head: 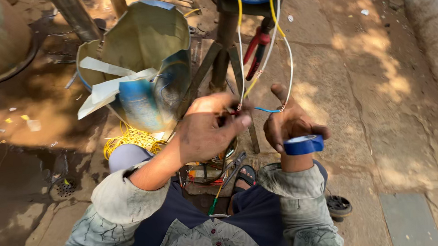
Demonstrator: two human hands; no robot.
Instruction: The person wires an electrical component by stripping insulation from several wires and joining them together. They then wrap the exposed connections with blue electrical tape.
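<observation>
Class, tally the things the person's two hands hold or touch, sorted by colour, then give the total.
Blue: 2, the blue tape roll in the right hand and the short blue wire.
Yellow: 1, the yellow wire at the left hand.
White: 1, the white wire.
Total: 4

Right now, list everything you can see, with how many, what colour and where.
wires: several, yellow, white and blue, hanging from above to the hands
tape roll: one, blue, on the right hand's fingers
bent metal sheet: one, blue and grey, upper left
wire coil: one, yellow, ground below the sheet
pliers: one, dark, by the knees
red-handled tool: one, top centre
left hand: pinching the wire joint
right hand: holding the wires
</observation>
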